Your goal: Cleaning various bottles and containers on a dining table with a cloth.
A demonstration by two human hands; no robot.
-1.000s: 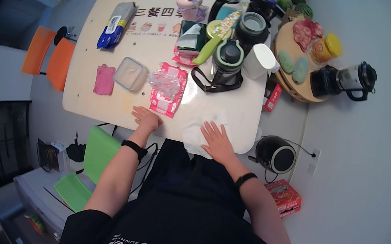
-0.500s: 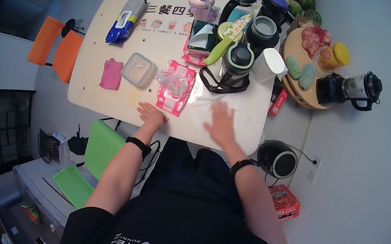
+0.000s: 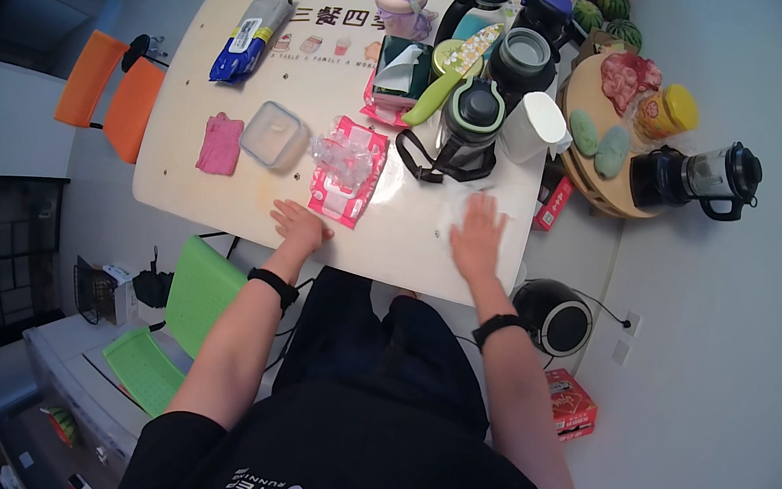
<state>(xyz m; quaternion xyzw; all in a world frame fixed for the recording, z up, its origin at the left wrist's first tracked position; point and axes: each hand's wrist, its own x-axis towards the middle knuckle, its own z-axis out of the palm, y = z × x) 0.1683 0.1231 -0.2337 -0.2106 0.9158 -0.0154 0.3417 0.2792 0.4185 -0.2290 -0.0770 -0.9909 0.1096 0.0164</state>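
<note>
At the table's near edge, my left hand lies flat with its fingers spread, holding nothing. My right hand rests palm down near the right corner, fingers stretched over a thin white wipe that is partly hidden beneath them. Between the hands, a pink pack of wipes has crumpled clear plastic on it. A clear plastic container and a folded pink cloth sit beyond my left hand. Just past the wipe stands a black-lidded bottle with a black strap.
Bottles, a green-handled knife, a tissue pack and a white cylindrical container crowd the far right of the white table. A blue-grey pack lies far left. A wooden stand with a blender is to the right.
My right hand has slid to the right across the tabletop, and the white wipe now shows past its fingers. My left hand stays at about the same spot.
</note>
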